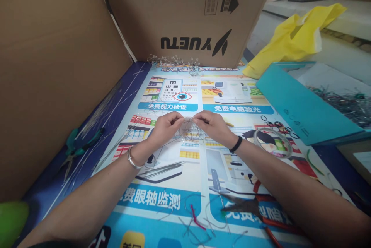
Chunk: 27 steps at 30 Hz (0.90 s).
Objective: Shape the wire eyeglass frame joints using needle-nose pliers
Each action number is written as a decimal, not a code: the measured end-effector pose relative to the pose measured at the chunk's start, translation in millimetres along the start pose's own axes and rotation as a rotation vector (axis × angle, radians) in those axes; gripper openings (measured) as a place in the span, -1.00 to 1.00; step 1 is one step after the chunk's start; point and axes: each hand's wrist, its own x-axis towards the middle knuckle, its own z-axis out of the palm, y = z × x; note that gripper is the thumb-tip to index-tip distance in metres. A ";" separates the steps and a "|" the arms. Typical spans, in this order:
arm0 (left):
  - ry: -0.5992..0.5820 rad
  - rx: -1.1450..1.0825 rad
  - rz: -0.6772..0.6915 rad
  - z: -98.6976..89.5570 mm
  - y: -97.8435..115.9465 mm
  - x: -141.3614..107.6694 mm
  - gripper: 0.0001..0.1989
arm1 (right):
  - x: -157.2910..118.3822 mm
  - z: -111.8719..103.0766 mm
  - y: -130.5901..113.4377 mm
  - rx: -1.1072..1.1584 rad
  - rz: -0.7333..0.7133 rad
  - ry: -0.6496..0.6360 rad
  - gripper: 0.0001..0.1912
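Observation:
A small openwork piece of bent thin wire (189,131) hangs between my two hands over the middle of the printed sheet. My left hand (168,126) pinches its upper left edge between thumb and fingers. From the other side, my right hand (213,124) pinches the upper right edge, its fingertips close to the left ones. Exactly how the wire loops are joined is too fine to make out. Below the left wrist lies a bundle of straight wires (164,170) on the sheet.
Teal-handled pliers (74,149) lie at left, orange-handled pliers (255,207) under my right forearm. Wire offcuts (191,217) are scattered in front. A clear ring-shaped roll (288,147) and a blue box (290,101) of wire pieces sit right. Cardboard (185,16) walls the back and left.

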 end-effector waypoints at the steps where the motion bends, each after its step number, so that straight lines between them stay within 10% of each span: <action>1: 0.001 0.002 0.005 0.1 -0.3 0.0 -0.86 | 0.1 -0.1 0.0 0.000 -0.004 -0.001 -0.86; 17: 0.013 0.037 0.047 0.7 2.1 -0.4 -0.87 | -2.9 -6.2 -8.9 -0.128 -0.142 0.122 -0.87; 27: 0.025 0.078 0.102 3.1 -3.9 0.1 -0.87 | -0.2 -12.8 -27.0 -0.206 -0.349 -0.155 -0.85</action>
